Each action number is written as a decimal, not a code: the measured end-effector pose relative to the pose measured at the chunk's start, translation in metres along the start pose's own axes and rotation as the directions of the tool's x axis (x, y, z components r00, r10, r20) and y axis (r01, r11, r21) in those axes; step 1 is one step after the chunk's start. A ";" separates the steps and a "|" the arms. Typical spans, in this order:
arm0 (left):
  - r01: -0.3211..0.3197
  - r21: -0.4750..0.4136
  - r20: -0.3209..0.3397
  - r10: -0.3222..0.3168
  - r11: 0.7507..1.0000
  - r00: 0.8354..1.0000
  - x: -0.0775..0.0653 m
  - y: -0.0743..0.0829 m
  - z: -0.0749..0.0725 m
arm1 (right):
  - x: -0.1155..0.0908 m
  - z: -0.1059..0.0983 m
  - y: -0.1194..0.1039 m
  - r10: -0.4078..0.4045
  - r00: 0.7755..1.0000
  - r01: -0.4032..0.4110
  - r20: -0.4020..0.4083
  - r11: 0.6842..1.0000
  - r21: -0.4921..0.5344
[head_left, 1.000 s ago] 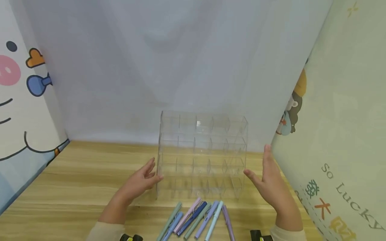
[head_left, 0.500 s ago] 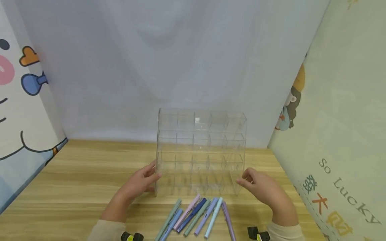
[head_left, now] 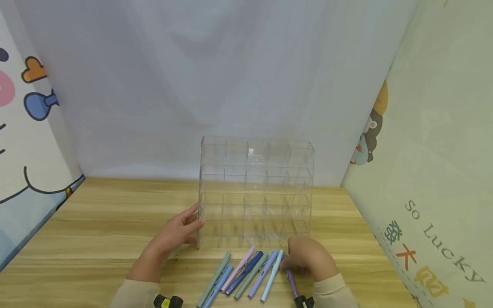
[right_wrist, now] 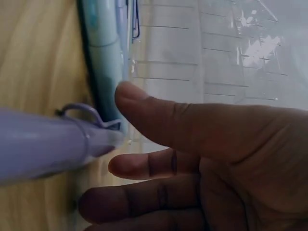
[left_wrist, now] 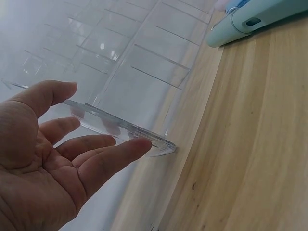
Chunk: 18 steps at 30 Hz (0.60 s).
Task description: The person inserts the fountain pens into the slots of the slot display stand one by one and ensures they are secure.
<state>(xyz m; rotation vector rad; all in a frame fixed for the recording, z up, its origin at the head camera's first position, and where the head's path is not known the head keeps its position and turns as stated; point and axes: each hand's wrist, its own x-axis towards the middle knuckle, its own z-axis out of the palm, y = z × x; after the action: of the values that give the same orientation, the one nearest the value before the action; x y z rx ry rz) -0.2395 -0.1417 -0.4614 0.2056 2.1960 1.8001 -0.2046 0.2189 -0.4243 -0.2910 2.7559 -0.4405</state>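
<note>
A clear acrylic rack (head_left: 256, 171), divided into rows of compartments, stands upright on the table. My left hand (head_left: 173, 233) rests at its left side. In the left wrist view, loosely extended fingers (left_wrist: 113, 161) touch the side panel (left_wrist: 166, 144), and the thumb lies over its edge. Right of the row of pens, my right hand (head_left: 310, 256) reaches down to the purple pen (head_left: 292, 282). The right wrist view has that purple pen (right_wrist: 43, 144) by the spread thumb and fingers, with no grip on it visible. A light blue pen (head_left: 272, 276) lies beside it.
Several more capped pens lie in front of the rack, among them a dark blue pen (head_left: 244, 272), a pink pen (head_left: 239, 269) and a green pen (head_left: 214, 280). Behind the wooden table (head_left: 115, 222) hangs a grey-white curtain (head_left: 154, 85); a printed panel (head_left: 435, 171) stands on the right.
My right hand has left the rack's right side, which it touched half a second ago, and moved down and left to the purple pen. The left hand stays at the rack.
</note>
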 end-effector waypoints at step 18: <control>-0.011 -0.002 -0.001 0.011 1.000 1.000 0.002 -0.001 0.002 | -0.006 -0.009 -0.001 -0.057 0.997 0.051 0.043 0.992 0.116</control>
<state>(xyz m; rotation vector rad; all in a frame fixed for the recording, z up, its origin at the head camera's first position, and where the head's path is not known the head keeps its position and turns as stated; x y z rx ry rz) -0.2402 -0.1391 -0.4627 0.2164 2.1975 1.8085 -0.2026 0.2218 -0.4139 -0.3436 2.6709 -0.5958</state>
